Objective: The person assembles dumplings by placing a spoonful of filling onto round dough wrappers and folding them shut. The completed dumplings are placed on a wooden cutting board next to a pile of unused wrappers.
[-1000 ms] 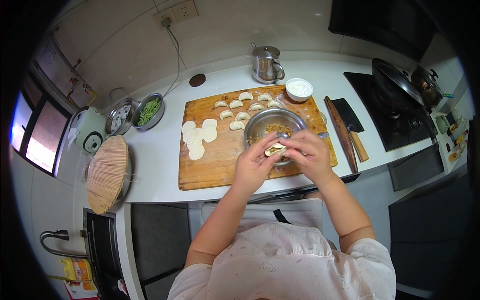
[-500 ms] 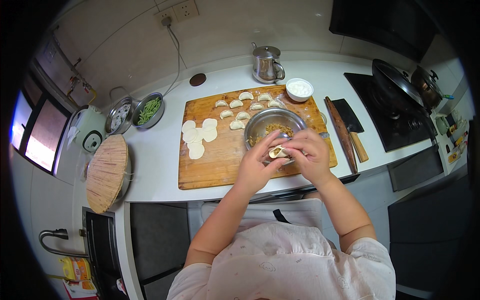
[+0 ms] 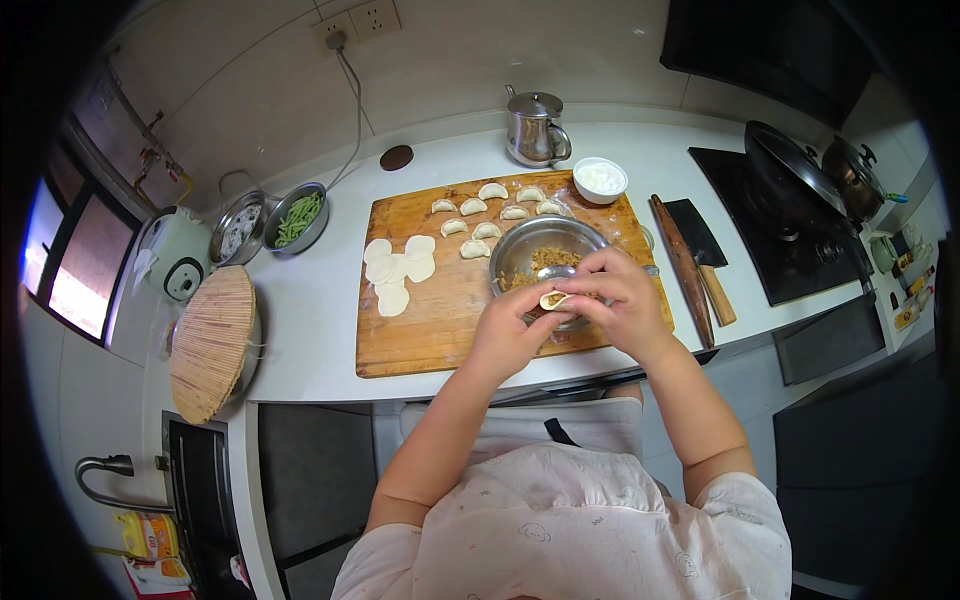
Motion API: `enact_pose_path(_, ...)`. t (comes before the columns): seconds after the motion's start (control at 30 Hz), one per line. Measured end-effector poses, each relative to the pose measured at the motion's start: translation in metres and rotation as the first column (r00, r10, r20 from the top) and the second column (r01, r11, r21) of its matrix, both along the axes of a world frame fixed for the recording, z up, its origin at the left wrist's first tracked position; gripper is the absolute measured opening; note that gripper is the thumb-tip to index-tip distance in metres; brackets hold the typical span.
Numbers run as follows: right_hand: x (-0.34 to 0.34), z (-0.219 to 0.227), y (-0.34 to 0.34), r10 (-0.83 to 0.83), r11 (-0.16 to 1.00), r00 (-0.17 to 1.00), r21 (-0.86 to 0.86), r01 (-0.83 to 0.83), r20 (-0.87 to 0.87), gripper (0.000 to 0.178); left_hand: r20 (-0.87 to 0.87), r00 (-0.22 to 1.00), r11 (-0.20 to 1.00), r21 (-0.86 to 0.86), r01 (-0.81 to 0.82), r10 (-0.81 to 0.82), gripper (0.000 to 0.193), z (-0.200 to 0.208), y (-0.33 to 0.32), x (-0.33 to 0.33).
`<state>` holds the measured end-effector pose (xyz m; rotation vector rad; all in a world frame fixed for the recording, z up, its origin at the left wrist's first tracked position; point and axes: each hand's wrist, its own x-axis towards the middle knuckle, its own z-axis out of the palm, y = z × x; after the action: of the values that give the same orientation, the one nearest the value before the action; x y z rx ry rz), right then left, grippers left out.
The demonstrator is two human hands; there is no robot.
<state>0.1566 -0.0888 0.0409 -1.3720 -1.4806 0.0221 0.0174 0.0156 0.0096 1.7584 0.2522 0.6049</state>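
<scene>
Between my left hand (image 3: pixel 512 328) and my right hand (image 3: pixel 622 302) is a dumpling (image 3: pixel 553 300), folded over with its filling still showing at the opening. Fingers of both hands pinch its dough. Just beyond them stands a metal bowl (image 3: pixel 512 240) of minced filling (image 3: pixel 553 259), with a spoon (image 3: pixel 556 271) in it; my hands hide its near rim. Several folded dumplings (image 3: pixel 475 249) sit in rows behind the bowl's left side. Flat round wrappers (image 3: pixel 392 299) lie overlapping at the left of the wooden board (image 3: pixel 440 345).
A bowl of white flour (image 3: pixel 600 178) stands on the board's far right corner. Right of the board lie a rolling pin (image 3: pixel 682 270) and a cleaver (image 3: pixel 712 262). Behind is a metal pot (image 3: pixel 536 130). Green beans (image 3: pixel 298 218) and a straw lid (image 3: pixel 213 345) are on the left.
My right fingers have shifted along the dumpling's edge, and its opening looks narrower. More of the spoon shows now. Both hands stay over the bowl's near side.
</scene>
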Motion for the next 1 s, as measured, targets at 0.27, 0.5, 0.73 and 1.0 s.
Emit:
enact_pose_path(0.27, -0.002, -0.004, 0.001, -0.086, 0.991, 0.994, 0.105, 0.078, 0.068, 0.015, 0.128, 0.991, 0.907, -0.409, 0.098, -0.050, 0.033, -0.001, -0.007, 0.005)
enact_pose_path(0.5, -0.003, -0.001, 0.000, -0.092, 0.989, 0.993, 0.127, 0.081, 0.079, 0.022, 0.271, 0.961, 0.838, -0.513, 0.186, -0.047, 0.030, -0.006, -0.006, 0.007)
enact_pose_path(0.73, -0.004, -0.008, 0.002, -0.049, 0.998, 0.993, 0.022, 0.051, -0.110, 0.021, 0.255, 0.965, 0.858, -0.480, 0.183, -0.064, 0.029, -0.004, -0.008, 0.009)
enact_pose_path(1.0, -0.004, -0.006, 0.007, -0.206, 0.970, 0.954, 0.172, 0.170, 0.219, 0.017, 0.224, 0.970, 0.816, -0.540, 0.208, -0.099, 0.026, -0.011, -0.004, 0.011)
